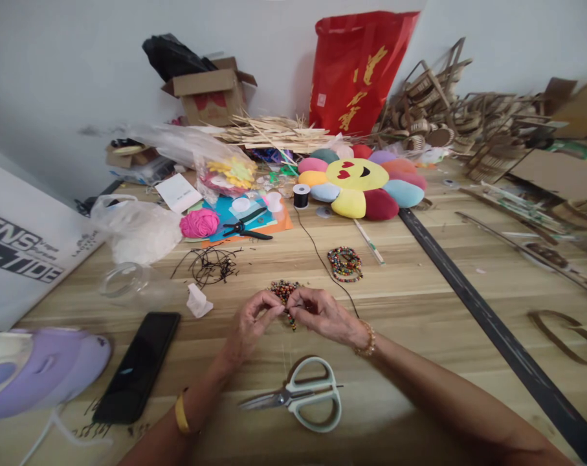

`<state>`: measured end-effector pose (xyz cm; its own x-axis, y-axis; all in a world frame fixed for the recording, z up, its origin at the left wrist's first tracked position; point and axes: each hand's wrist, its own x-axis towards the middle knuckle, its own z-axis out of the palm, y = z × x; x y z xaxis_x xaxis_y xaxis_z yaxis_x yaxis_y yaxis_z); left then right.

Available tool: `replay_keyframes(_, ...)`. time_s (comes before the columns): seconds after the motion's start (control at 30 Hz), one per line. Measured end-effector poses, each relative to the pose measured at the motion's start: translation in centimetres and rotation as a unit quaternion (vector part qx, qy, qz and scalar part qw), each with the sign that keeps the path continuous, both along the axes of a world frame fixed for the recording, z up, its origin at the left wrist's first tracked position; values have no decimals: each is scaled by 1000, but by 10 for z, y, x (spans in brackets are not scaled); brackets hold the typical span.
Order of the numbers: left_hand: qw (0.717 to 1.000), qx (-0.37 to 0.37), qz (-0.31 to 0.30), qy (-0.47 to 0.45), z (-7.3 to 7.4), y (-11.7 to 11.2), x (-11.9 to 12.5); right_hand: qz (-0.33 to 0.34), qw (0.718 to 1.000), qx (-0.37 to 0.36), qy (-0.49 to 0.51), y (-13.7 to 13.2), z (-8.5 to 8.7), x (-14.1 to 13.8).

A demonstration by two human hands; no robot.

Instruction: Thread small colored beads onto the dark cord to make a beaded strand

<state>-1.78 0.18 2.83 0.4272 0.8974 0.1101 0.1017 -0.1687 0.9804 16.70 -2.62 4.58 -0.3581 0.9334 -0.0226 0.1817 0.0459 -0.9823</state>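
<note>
My left hand (253,318) and my right hand (323,315) meet over a small heap of multicoloured beads (284,289). Both pinch with thumb and forefinger, the tips almost touching. What lies between the fingertips is too small to make out, and part of the heap is hidden behind the hands. Just beyond, to the right, lies a coil of strung beads (345,264). Closer to me, white-handled scissors (298,396) rest on the table with their blades pointing left. A black cord (315,249) runs from a spool (301,196) down past my right hand.
On the left are a black phone (136,369), a purple device (55,372), a clear jar (128,285) and tangled black cord pieces (210,264). Farther back sit pink yarn (199,223), pliers (247,228) and a flower cushion (361,181). A long dark strip (492,330) crosses the right side.
</note>
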Motion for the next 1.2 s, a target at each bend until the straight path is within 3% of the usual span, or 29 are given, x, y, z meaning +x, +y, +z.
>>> replay_keyframes(0.33,998,-8,58,-9,-4,0,3,-24,996,34,-78,1,1,6)
replay_keyframes(0.5,996,-83,32,-23,-6,3,4,-4,988,81,-131,1,-4,7)
replay_keyframes(0.73,995,-68,49,-50,1,-1,2,-16,974,136,-181,0,6,10)
replay_keyframes(0.87,996,-45,62,-45,2,-4,3,-56,974,124,-181,-4,12,10)
replay_keyframes(1.07,997,-31,69,-36,3,-8,4,-33,992,42,-113,-7,6,0)
replay_keyframes(1.2,996,-59,52,-45,4,-7,4,-31,980,110,-165,-6,5,-2)
